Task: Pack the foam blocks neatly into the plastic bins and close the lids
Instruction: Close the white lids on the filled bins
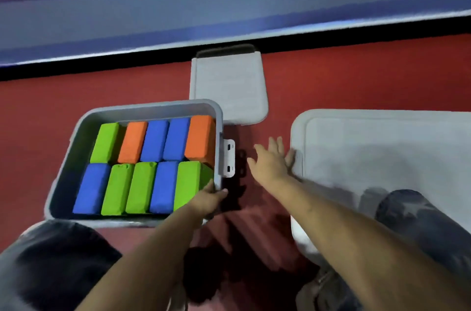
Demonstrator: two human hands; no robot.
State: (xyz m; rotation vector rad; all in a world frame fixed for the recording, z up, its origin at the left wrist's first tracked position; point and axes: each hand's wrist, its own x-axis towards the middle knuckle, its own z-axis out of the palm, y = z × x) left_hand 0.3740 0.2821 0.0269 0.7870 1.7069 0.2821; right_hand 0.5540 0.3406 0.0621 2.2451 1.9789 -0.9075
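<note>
I see my left hand (207,198) gripping the near right corner of the open grey bin (142,109), thumb over the rim, fingers curled under. My right hand (274,160) is spread flat, holding nothing, its fingertips touching the left edge of the large white lid (382,147) lying on the right. The bin sits left of centre on the red floor (76,96), its long axis running left to right, slightly skewed. Inside, ten foam blocks (153,165) stand in two rows of five, each block's long axis pointing near to far. A white latch (228,157) hangs off the bin's right wall, just left of my right hand. A smaller lid (229,89) lies beyond, touching the bin's far right corner. A strip of bare floor separates bin and large lid.
</note>
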